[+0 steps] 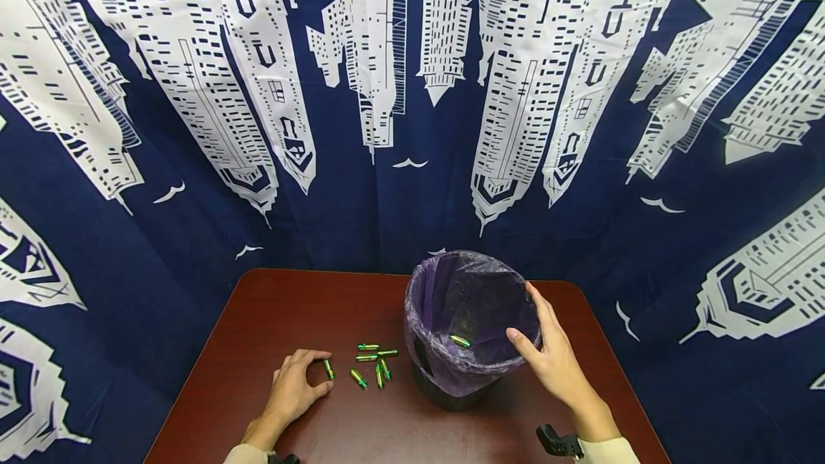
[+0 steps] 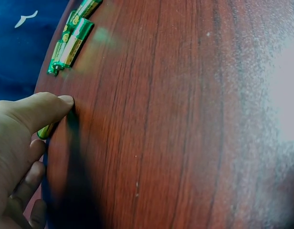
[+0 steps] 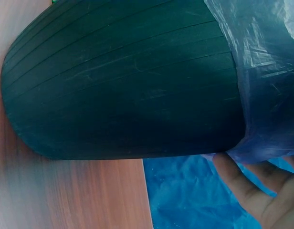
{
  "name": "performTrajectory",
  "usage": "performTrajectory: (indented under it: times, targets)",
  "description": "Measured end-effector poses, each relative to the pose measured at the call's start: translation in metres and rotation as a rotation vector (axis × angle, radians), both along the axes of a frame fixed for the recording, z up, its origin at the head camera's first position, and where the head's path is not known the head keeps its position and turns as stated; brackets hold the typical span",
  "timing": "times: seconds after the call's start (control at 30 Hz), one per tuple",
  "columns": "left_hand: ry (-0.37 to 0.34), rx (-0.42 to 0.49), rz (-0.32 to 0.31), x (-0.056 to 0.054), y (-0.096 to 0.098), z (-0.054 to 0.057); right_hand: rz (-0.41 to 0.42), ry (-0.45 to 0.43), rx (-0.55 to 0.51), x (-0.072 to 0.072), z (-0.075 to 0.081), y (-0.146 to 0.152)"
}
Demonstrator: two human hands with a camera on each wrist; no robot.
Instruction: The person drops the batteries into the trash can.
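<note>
My left hand (image 1: 293, 387) is low over the table, with a green and gold battery (image 1: 329, 369) between thumb and index finger. In the left wrist view the thumb partly hides that battery (image 2: 45, 130). My right hand (image 1: 556, 360) holds the right rim of a dark trash can (image 3: 123, 90), thumb over the opening and the other fingers along the outside. A thin purple bag (image 1: 430, 356) lines the can and folds over its rim. One battery (image 1: 460, 341) shows inside the lined can.
Several more green and gold batteries (image 1: 367, 358) lie loosely grouped between the left hand and the can. The reddish-brown table (image 1: 309, 306) ends at a dark blue curtain (image 1: 387, 213) printed with white buildings.
</note>
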State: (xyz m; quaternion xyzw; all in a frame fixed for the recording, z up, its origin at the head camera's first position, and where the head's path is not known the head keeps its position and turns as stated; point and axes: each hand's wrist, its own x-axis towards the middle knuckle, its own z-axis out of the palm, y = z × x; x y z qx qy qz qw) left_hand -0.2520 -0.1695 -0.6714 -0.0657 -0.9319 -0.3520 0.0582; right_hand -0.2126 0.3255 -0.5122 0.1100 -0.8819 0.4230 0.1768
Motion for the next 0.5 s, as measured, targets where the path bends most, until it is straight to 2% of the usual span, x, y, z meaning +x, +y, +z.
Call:
performTrajectory:
  times: [0.13,0.37,0.5]
  targets:
    - [0.02,-0.007,0.007,0.0009,0.0021,-0.0005,0.008,-0.002,-0.005,-0.0005,-0.0014,0.0002]
    - [0.002,0.011,0.018,-0.0009,0.0042,-0.0024,0.006,0.006,-0.003,-0.0007,-0.0009,0.0]
    - [0.016,0.008,0.015,-0.0005,0.0048,-0.0019,0.001,0.014,-0.001,0.0,-0.0011,0.0003]
